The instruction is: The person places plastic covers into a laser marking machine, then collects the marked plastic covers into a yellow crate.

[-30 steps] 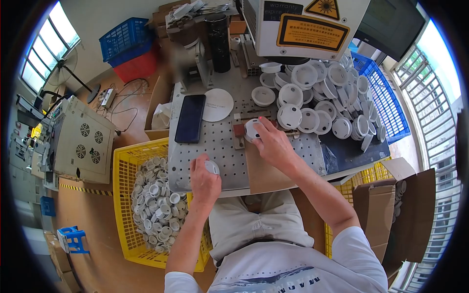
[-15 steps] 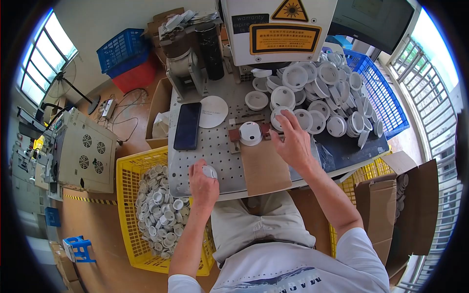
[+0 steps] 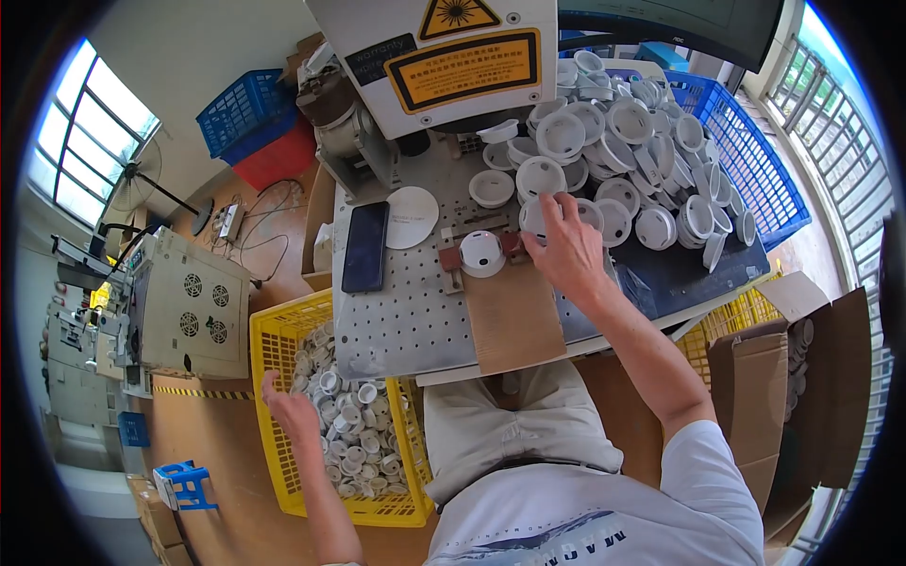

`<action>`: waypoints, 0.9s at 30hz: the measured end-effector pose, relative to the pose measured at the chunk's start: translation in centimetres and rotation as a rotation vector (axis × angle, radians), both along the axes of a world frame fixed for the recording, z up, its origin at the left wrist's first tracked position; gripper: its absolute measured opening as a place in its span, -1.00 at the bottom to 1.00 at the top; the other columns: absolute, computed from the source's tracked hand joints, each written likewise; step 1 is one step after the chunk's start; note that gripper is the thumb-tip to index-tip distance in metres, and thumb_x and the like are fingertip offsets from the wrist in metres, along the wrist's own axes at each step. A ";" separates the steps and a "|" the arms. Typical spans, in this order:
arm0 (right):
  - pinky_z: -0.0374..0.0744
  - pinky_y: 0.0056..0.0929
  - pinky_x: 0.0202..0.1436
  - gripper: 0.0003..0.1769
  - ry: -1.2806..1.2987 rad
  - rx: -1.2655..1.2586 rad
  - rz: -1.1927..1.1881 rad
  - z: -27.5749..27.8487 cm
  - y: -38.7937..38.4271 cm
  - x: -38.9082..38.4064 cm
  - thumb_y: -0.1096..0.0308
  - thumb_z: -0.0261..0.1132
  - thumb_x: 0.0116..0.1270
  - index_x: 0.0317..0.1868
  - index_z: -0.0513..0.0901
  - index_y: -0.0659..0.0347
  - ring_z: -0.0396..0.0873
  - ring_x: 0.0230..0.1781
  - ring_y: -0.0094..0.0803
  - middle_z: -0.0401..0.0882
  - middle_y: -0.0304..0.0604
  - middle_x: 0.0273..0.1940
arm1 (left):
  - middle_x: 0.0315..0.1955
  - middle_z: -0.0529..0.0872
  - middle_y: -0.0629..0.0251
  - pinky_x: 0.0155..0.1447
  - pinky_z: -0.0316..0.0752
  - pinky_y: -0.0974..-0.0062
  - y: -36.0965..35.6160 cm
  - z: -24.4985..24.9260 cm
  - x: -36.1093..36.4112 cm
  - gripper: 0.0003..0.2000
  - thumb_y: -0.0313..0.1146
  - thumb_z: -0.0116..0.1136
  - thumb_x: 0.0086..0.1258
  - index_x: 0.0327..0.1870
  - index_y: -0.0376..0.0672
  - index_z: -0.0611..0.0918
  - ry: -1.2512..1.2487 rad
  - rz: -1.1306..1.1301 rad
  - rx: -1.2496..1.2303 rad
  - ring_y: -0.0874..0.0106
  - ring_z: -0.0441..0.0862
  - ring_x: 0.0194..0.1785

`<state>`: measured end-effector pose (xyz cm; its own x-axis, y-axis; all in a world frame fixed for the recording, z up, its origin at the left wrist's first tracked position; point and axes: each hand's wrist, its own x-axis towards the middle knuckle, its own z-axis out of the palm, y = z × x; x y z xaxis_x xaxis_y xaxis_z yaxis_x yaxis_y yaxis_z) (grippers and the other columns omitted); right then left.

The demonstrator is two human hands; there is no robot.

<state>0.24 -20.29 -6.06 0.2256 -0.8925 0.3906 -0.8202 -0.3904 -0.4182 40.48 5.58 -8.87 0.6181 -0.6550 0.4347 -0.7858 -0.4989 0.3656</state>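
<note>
My right hand [image 3: 571,247] has its thumb and fingers on the edge of a white plastic lid [image 3: 531,219], at the near left of a heap of similar lids [image 3: 628,151]. Another white lid [image 3: 482,253] with a small dark hole sits in a reddish-brown clamp fixture [image 3: 451,258] on the perforated metal table [image 3: 406,325]. My left hand [image 3: 293,412] is over the left side of a yellow basket [image 3: 267,377] full of white lids [image 3: 363,434]. Its fingers are apart and no lid shows in it.
A machine head with warning labels [image 3: 462,71] overhangs the table. A phone [image 3: 365,247] and a white disc [image 3: 412,218] lie left of the fixture, and a cardboard sheet [image 3: 514,321] lies in front. A blue crate [image 3: 755,151] and cardboard box [image 3: 755,387] are on the right.
My left hand has moved left and down from the table edge to the yellow basket, and the white lid it held is gone from it. My right hand has closed on a lid. The view has shifted slightly.
</note>
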 end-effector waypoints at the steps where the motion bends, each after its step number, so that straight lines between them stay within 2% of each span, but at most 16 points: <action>1: 0.65 -0.04 -0.26 -0.30 -0.019 -0.013 0.003 -0.3 -0.2 0.0 0.16 0.39 0.20 0.27 0.38 0.31 0.69 -0.32 0.09 0.40 0.17 0.22 | 0.14 0.50 -0.15 0.33 0.27 0.11 -1.8 1.4 -1.8 -0.73 -0.73 -0.03 0.05 -0.21 -0.65 0.58 0.055 -0.079 0.002 -0.07 0.40 0.25; 3: 0.65 -0.04 -0.26 -0.31 -0.037 -0.033 0.003 0.0 -0.2 -0.4 0.17 0.39 0.20 0.26 0.39 0.31 0.69 -0.31 0.09 0.42 0.16 0.21 | 0.17 0.49 -0.15 0.35 0.27 0.13 -5.9 1.6 -4.7 -0.74 -0.71 0.03 0.01 -0.24 -0.66 0.58 0.015 -0.307 -0.046 -0.07 0.40 0.27; 5: 0.65 -0.08 -0.21 -0.32 -0.092 -0.086 0.056 0.9 0.7 -1.2 0.20 0.41 0.18 0.25 0.40 0.30 0.68 -0.26 0.08 0.50 0.13 0.16 | 0.18 0.48 -0.14 0.36 0.28 0.17 -10.8 1.7 -8.9 -0.80 -0.70 0.10 -0.05 -0.36 -0.64 0.60 -0.098 -0.529 -0.039 -0.07 0.40 0.26; 6: 0.65 -0.08 -0.21 -0.32 -0.083 -0.088 0.055 1.6 1.6 -1.8 0.20 0.41 0.18 0.25 0.40 0.30 0.68 -0.26 0.08 0.50 0.13 0.16 | 0.15 0.50 -0.08 0.39 0.26 0.22 -13.0 3.2 -12.5 -0.57 -0.76 0.01 -0.05 -0.03 -0.56 0.52 -0.047 -0.633 -0.058 -0.02 0.40 0.28; 7: 0.65 -0.11 -0.18 -0.31 -0.139 -0.011 0.113 2.5 2.7 -2.4 0.21 0.42 0.16 0.26 0.41 0.28 0.68 -0.23 0.07 0.52 0.12 0.13 | 0.16 0.50 -0.10 0.40 0.26 0.21 -15.3 3.1 -15.4 -0.71 -0.74 0.05 -0.05 -0.22 -0.57 0.61 -0.001 -0.717 -0.113 -0.02 0.39 0.29; 9: 0.65 -0.13 -0.14 -0.31 -0.182 0.064 0.156 3.2 4.6 -3.6 0.23 0.44 0.14 0.26 0.41 0.26 0.68 -0.20 0.07 0.55 0.12 0.10 | 0.14 0.50 -0.13 0.36 0.29 0.20 -19.6 2.4 -19.7 -0.85 -0.68 0.12 -0.04 -0.42 -0.51 0.68 -0.096 -0.845 0.009 -0.01 0.39 0.29; 10: 0.65 -0.15 -0.12 -0.30 -0.199 0.123 0.203 3.3 5.6 -4.3 0.23 0.45 0.13 0.26 0.41 0.25 0.67 -0.18 0.07 0.56 0.12 0.09 | 0.14 0.50 -0.13 0.36 0.29 0.20 -21.4 1.2 -21.4 -0.85 -0.68 0.12 -0.04 -0.42 -0.51 0.68 -0.084 -0.859 0.002 -0.01 0.39 0.29; 11: 0.65 -0.17 -0.09 -0.28 -0.217 0.186 0.245 3.3 6.4 -5.1 0.24 0.46 0.11 0.26 0.41 0.24 0.67 -0.16 0.07 0.57 0.12 0.09 | 0.14 0.50 -0.14 0.33 0.31 0.17 -23.0 -0.3 -23.0 -0.89 -0.65 0.14 -0.04 -0.49 -0.46 0.69 -0.195 -0.879 0.098 0.01 0.40 0.26; 12: 0.65 -0.17 -0.09 -0.28 -0.206 0.190 0.223 3.2 7.1 -5.8 0.24 0.46 0.11 0.26 0.41 0.24 0.67 -0.16 0.07 0.57 0.12 0.09 | 0.14 0.50 -0.15 0.29 0.32 0.15 -23.6 -0.8 -24.4 -0.92 -0.62 0.16 -0.03 -0.56 -0.42 0.70 -0.309 -0.899 0.194 0.03 0.41 0.24; 15: 0.65 -0.17 -0.10 -0.27 -0.199 0.250 0.260 3.1 8.5 -6.9 0.25 0.48 0.10 0.27 0.41 0.22 0.67 -0.17 0.06 0.56 0.10 0.12 | 0.12 0.49 -0.14 0.22 0.34 0.10 -22.8 -0.8 -25.6 -0.92 -0.61 0.16 -0.03 -0.54 -0.37 0.70 -0.236 -0.910 0.299 0.03 0.42 0.16; 16: 0.65 -0.17 -0.10 -0.27 -0.201 0.254 0.251 3.2 8.7 -7.0 0.25 0.48 0.10 0.27 0.41 0.22 0.67 -0.17 0.06 0.56 0.10 0.12 | 0.12 0.49 -0.14 0.22 0.34 0.10 -21.5 -0.7 -25.6 -0.92 -0.61 0.16 -0.03 -0.54 -0.37 0.70 -0.236 -0.919 0.303 0.03 0.42 0.16; 18: 0.65 -0.15 -0.11 -0.29 -0.187 0.286 0.288 3.1 8.7 -6.7 0.22 0.47 0.11 0.26 0.41 0.22 0.68 -0.16 0.05 0.55 0.12 0.12 | 0.07 0.50 -0.06 0.19 0.33 0.08 -17.3 -1.2 -24.6 -0.95 -0.61 0.18 -0.06 -0.55 -0.38 0.67 -0.236 -1.086 0.132 0.02 0.43 0.08; 22: 0.64 -0.13 -0.12 -0.30 -0.109 0.224 0.392 1.7 7.8 -3.9 0.18 0.45 0.14 0.26 0.41 0.22 0.68 -0.15 0.05 0.55 0.14 0.13 | 0.03 0.49 0.01 0.17 0.33 0.11 -12.4 -2.2 -19.3 -0.93 -0.62 0.21 -0.10 -0.54 -0.39 0.63 -0.119 -1.011 0.063 -0.01 0.42 0.06; 24: 0.63 -0.08 -0.12 -0.30 0.044 0.282 0.274 1.4 7.4 -1.8 0.19 0.44 0.14 0.26 0.41 0.21 0.67 -0.15 0.06 0.56 0.13 0.10 | 0.03 0.49 0.04 0.16 0.34 0.15 -11.2 -2.2 -16.2 -0.89 -0.64 0.21 -0.15 -0.53 -0.40 0.60 -0.154 -0.851 0.029 0.01 0.43 0.04; 27: 0.62 -0.04 -0.14 -0.32 0.122 0.269 0.324 3.0 7.6 -0.9 0.13 0.43 0.16 0.24 0.42 0.21 0.67 -0.17 0.06 0.56 0.12 0.07 | 0.00 0.53 -0.03 0.16 0.34 0.14 -10.1 -2.4 -13.1 -0.93 -0.63 0.21 -0.14 -0.56 -0.38 0.63 -0.155 -0.706 0.030 0.00 0.44 0.04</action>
